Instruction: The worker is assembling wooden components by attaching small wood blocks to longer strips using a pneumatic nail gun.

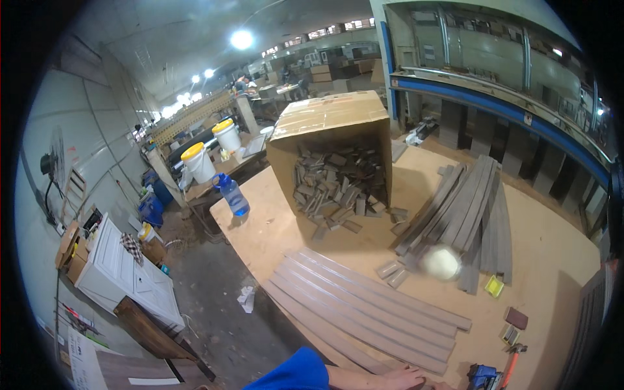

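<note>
My left arm, in a blue sleeve, reaches in from the lower edge. My left hand (402, 378) rests with its fingers stretched out at the near ends of several long grey-brown wooden strips (364, 302), laid side by side on the wooden table (260, 237). A sliver of what seems to be my right hand (443, 386) shows at the bottom rim; its fingers are hidden. Right of the hands lie a hammer (513, 364) with an orange handle and a blue-and-black tool (482, 377), partly cut off by the rim.
A cardboard box (331, 117) on its side spills small wooden pieces (338, 179). Beside it lies a pile of long strips (461, 201), with a blurred pale round spot (441, 262) in front. A blue water bottle (232, 195) stands at the table's left edge. Small yellow box (494, 286) at right.
</note>
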`<state>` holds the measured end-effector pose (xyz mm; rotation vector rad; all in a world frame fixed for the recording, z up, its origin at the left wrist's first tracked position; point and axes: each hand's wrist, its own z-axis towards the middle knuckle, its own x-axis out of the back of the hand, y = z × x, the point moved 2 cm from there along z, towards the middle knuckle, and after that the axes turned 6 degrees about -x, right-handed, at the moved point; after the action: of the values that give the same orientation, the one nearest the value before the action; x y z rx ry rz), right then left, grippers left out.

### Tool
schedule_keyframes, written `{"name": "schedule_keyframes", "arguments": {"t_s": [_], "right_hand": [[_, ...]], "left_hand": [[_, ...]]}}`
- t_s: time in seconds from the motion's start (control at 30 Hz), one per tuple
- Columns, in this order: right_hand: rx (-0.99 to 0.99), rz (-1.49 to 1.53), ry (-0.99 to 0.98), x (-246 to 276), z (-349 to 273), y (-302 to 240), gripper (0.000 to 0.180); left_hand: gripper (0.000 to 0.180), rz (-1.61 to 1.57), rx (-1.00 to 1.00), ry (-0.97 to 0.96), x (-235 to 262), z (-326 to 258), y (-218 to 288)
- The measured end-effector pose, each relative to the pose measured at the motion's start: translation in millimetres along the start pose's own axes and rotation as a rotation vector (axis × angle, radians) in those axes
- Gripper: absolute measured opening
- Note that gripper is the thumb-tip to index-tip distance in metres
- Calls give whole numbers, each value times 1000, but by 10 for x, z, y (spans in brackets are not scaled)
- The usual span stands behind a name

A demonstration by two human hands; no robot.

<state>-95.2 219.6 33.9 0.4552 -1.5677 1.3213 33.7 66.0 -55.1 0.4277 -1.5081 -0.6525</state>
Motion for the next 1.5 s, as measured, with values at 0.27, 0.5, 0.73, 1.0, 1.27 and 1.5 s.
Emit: {"name": "schedule_keyframes", "arguments": {"t_s": [0.27,0.5,0.73,1.0,1.27,1.5], "right_hand": [[54,-53,30,-92,-31,96,13],[-10,-37,-39,-186,-71,241,15],[-84,-86,-99,-40,-77,44,17],[-53,-101,-112,-130,-39,153,24],[-145,-86,-186,-240,-76,354,39],[-171,-42,-215,-125,-100,255,50]], "left_hand": [[56,32,28,-5,100,-35,92],[40,-64,-44,144,-13,-129,-18],[38,-113,-72,157,-59,-124,-79],[62,-81,54,-6,85,-111,23],[68,65,66,-109,204,65,159],[56,31,68,-89,214,30,236]]}}
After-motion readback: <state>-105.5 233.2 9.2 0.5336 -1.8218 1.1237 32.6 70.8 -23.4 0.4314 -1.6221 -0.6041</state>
